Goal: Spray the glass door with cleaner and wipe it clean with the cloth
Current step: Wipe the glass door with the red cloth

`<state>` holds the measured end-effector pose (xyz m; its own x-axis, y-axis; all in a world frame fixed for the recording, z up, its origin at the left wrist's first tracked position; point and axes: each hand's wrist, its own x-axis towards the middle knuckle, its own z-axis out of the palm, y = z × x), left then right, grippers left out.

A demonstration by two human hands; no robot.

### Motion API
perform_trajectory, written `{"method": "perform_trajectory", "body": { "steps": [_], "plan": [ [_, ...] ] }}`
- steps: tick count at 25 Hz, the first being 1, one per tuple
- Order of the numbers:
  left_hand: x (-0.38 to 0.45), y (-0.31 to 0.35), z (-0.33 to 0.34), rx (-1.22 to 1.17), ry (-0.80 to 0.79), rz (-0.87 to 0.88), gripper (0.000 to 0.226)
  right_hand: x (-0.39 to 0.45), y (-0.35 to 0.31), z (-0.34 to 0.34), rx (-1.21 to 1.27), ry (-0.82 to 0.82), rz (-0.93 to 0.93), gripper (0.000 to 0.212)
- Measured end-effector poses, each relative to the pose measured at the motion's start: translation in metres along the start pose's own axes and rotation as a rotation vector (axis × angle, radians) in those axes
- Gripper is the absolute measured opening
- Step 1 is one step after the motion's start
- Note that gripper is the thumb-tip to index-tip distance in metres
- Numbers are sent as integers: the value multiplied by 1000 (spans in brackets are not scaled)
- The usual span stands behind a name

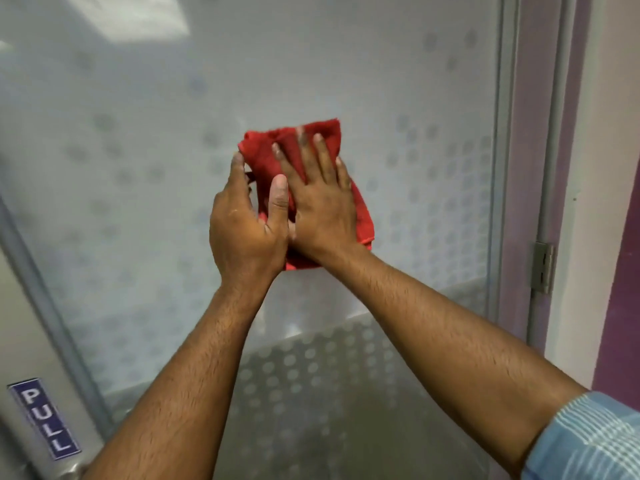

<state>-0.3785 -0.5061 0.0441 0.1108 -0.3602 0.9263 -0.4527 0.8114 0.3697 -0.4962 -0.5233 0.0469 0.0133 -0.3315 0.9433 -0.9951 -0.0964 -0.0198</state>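
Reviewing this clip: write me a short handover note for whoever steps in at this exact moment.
Right hand: flat, fingers straight, pressing the red cloth on the glass door.
Left hand: beside it, thumb up, fingers at the cloth's left edge; grip not clear.
Sprayer: not in view.
Done: wiping is under way mid-pane; whether spraying was done cannot be told.
Left: wipe the rest of the pane, out to the hinge side and the PULL sign.

Both hands — left hand [247,223], right hand [320,206] — press red cloth [277,150] against glass door [138,168].
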Motion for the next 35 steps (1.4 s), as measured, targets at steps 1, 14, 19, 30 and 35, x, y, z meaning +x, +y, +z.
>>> {"method": "perform_trajectory", "body": {
  "steps": [1, 14, 19, 30, 35],
  "plan": [
    [4, 1, -9, -27, 7, -75, 62, -4, -8, 3, -1, -10, -40, 77],
    [8, -13, -40, 16, -194, -536, 32, 4, -11, -40, 135, -337, -67, 123],
    [0, -14, -42, 59, -168, -429, 26, 9, 0, -49, 303, -436, -12, 91],
    [-5, -21, -43, -180, -211, -454, 18, -23, 1, -24, 32, -55, 169, 83],
    [-20, -32, -48, -248, -272, -413, 15, -47, 2, -14, -18, 123, 560, 40]
  ]
}}
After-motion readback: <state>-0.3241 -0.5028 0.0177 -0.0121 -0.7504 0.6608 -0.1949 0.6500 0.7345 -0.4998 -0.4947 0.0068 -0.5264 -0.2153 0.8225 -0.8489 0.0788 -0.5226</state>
